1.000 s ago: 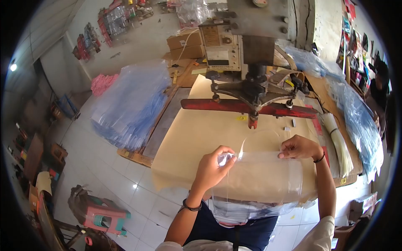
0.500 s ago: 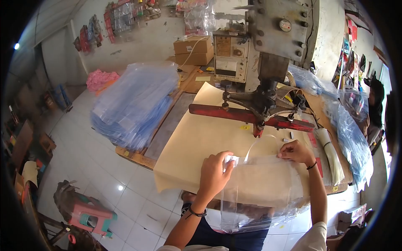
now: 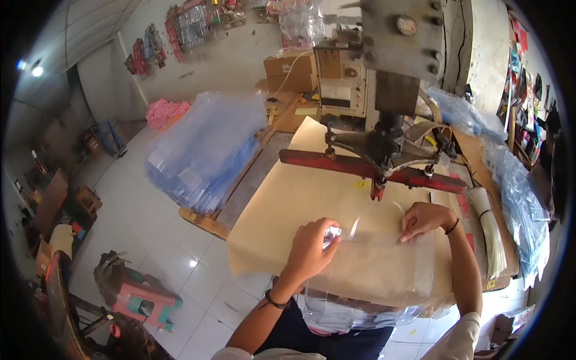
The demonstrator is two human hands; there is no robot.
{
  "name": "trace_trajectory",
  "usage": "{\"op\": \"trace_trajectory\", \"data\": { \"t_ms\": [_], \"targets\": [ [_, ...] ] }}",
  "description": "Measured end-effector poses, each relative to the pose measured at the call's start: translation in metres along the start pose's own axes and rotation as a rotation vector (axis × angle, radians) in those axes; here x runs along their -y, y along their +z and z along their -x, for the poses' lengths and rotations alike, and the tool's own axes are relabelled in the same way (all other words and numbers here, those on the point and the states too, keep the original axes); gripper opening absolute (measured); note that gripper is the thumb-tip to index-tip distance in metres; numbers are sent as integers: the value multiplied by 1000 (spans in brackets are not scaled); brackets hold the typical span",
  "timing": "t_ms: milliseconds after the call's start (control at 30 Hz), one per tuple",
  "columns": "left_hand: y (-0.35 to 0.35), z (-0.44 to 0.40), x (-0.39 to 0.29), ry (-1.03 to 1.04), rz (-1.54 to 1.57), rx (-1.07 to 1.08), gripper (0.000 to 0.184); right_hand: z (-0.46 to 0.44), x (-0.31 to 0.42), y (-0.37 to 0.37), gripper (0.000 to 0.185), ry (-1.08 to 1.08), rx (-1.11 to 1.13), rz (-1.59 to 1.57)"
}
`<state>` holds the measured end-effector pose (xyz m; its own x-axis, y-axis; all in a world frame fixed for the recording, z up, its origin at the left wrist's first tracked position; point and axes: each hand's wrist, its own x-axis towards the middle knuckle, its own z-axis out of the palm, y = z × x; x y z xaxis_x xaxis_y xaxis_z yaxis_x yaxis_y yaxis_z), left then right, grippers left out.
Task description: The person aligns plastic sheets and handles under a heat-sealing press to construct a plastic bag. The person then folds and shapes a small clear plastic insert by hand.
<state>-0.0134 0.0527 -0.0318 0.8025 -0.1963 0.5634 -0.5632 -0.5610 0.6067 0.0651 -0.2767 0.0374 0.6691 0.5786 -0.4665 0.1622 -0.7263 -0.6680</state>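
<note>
A clear plastic sheet (image 3: pixel 384 267) lies over the tan board, its near part hanging over the edge towards my lap. At its far left corner my left hand (image 3: pixel 313 247) is closed around a small crumpled piece of shiny clear plastic (image 3: pixel 331 236). My right hand (image 3: pixel 427 221) has its fingers pressed together on the sheet's far edge, towards the right. Between the hands a thin whitish strip (image 3: pixel 354 228) sticks up from that edge. Just beyond both hands hangs the red bar (image 3: pixel 345 166) of a press machine, above the board and apart from the sheet.
The tan board (image 3: pixel 270 210) covers the worktable. A tall stack of bluish plastic sheets (image 3: pixel 207 150) stands at left. On the right lie a tied bundle of pale strips (image 3: pixel 489 231) and bluish plastic (image 3: pixel 519 207). A pink-and-green stool (image 3: pixel 147 303) is on the floor.
The view has shifted, so the scene sits further right. My right fingers have turned downward on the sheet's edge. The sheet's hanging part has drawn in, and the whitish strip looks shorter.
</note>
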Motion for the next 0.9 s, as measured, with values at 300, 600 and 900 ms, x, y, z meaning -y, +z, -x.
{"op": "trace_trajectory", "data": {
  "t_ms": [300,600,900],
  "targets": [
    [-20,-61,-68,441,-796,389,25,13,-7,4,34,-94,-61,23],
    [125,-1,-98,1222,219,841,26,14,-16,5,34,-132,-57,0],
    [-19,-132,-73,1051,295,-39,33,9,-18,1,30,-75,-53,-59]
  ]
}}
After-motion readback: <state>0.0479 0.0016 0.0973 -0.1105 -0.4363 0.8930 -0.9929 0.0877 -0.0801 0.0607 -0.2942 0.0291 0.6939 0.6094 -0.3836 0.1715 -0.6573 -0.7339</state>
